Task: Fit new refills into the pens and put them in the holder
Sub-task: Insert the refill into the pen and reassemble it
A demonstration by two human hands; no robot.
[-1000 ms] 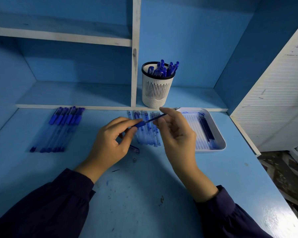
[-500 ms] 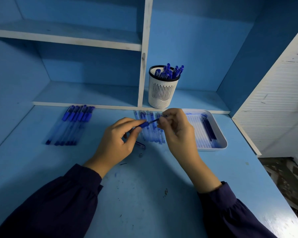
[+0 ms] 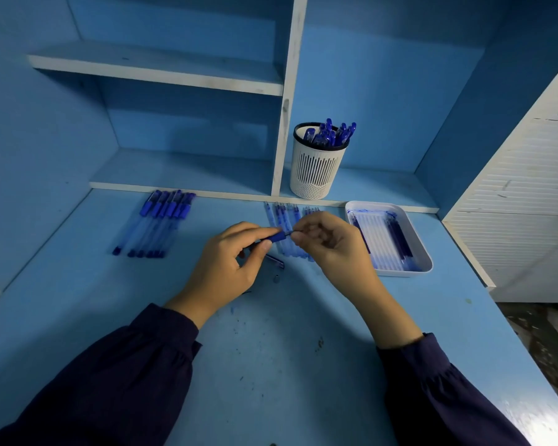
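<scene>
L hand (image 3: 226,268) tight on pen (image 3: 276,237), R hand (image 3: 331,241) pinch at tip; pens (image 3: 331,135) in holder (image 3: 316,169), refills (image 3: 380,243) in tray (image 3: 426,262).

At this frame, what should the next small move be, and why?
Probably push the refill the last bit into the pen barrel. The left hand holds the barrel, the right hand pinches the refill's end, and only a short stub shows between them, so it looks not yet seated.
</scene>
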